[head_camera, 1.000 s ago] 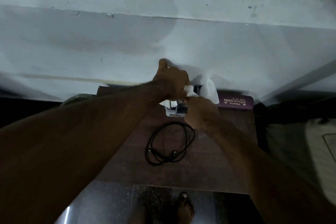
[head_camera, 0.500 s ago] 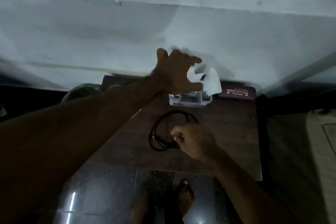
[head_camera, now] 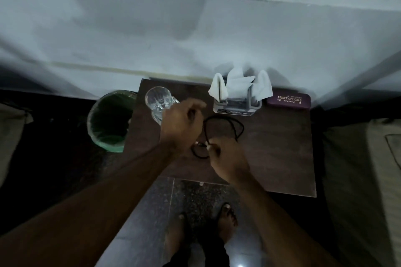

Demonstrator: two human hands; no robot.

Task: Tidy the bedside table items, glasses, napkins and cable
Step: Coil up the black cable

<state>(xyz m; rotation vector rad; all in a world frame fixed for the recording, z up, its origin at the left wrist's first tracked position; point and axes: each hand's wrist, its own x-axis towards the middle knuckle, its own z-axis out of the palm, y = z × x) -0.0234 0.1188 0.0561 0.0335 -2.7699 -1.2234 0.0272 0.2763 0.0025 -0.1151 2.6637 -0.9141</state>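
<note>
A black cable (head_camera: 225,124) lies looped in the middle of the dark wooden bedside table (head_camera: 280,149). My right hand (head_camera: 229,159) pinches the cable's near end between thumb and fingers. My left hand (head_camera: 181,124) hovers over the cable's left side with curled fingers; whether it grips the cable is unclear. White napkins (head_camera: 237,86) stand in a grey holder (head_camera: 236,108) at the table's back. A maroon glasses case (head_camera: 288,101) lies to its right. A clear glass mug (head_camera: 159,102) stands at the back left, partly hidden by my left hand.
A green bin (head_camera: 109,119) with a plastic liner stands on the floor left of the table. A pale wall rises behind the table. Bedding lies to the right and left. My feet are on the tiled floor below the table's front edge.
My left hand has left the napkins, which now stand in the holder, and dropped to the cable. My right hand has closed on the cable's end. The view shifted, revealing mug and bin.
</note>
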